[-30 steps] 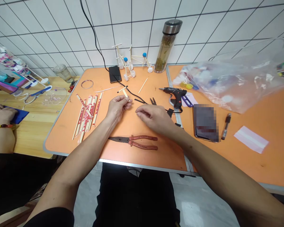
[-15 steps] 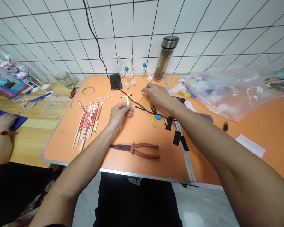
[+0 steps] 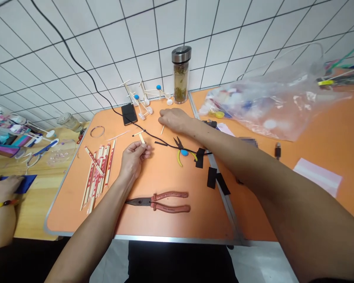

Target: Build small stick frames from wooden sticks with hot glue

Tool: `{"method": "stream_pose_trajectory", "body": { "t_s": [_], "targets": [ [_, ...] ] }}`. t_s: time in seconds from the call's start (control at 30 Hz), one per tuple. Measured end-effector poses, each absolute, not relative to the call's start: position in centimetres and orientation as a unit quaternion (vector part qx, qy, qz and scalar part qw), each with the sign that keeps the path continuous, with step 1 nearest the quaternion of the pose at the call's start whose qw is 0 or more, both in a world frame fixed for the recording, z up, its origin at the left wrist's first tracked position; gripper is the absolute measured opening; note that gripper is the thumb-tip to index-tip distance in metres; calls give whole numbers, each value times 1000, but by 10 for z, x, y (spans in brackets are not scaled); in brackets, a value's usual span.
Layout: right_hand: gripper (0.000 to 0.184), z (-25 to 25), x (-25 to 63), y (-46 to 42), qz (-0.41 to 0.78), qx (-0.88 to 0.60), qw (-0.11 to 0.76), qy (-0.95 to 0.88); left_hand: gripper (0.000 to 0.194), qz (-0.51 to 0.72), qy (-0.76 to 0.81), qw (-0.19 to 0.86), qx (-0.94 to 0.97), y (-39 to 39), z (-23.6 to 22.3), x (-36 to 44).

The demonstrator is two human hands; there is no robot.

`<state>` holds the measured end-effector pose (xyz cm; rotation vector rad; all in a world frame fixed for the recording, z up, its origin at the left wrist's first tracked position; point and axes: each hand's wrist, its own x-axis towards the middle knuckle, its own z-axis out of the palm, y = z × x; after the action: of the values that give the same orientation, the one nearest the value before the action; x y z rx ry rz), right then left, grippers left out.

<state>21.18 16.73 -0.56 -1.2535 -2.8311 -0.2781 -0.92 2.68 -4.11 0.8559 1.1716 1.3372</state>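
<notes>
My left hand is closed on a T-shaped piece of pale wooden sticks, its crossbar dark at one end. My right hand reaches toward the back with its fingers bent together. A short stick shows just below it; I cannot tell whether the hand grips it or it lies on the table. Small yellow-handled pliers lie open between the hands. Nearer me are long-nose pliers with red handles. Behind the hands stand small stick models with white wheels and blue balls.
Red-wrapped chopsticks lie at left. A phone, a bottle and a plastic bag are at the back. A black cable crosses the table past black strips. Another person's hand is at far left.
The view has swung, so the table's things appear further left and lower. My right hand has moved slightly toward the back. My left hand keeps hold of the T-shaped piece.
</notes>
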Motion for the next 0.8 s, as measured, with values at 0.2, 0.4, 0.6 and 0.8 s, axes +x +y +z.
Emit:
{"method": "stream_pose_trajectory", "body": {
  "t_s": [0.2,0.4,0.6,0.8],
  "targets": [
    [35,-7,222,177,-147,-292,1,-945,53,568,518,525,365,26,-37,-6],
    [34,-11,226,185,-168,-247,16,-954,50,567,529,509,373,26,-36,-4],
    [35,-9,228,179,-179,-267,43,-946,46,568,518,516,378,27,-37,-5],
    [40,13,232,126,-134,-350,103,-921,40,581,504,521,369,29,-43,-6]
  ]
}}
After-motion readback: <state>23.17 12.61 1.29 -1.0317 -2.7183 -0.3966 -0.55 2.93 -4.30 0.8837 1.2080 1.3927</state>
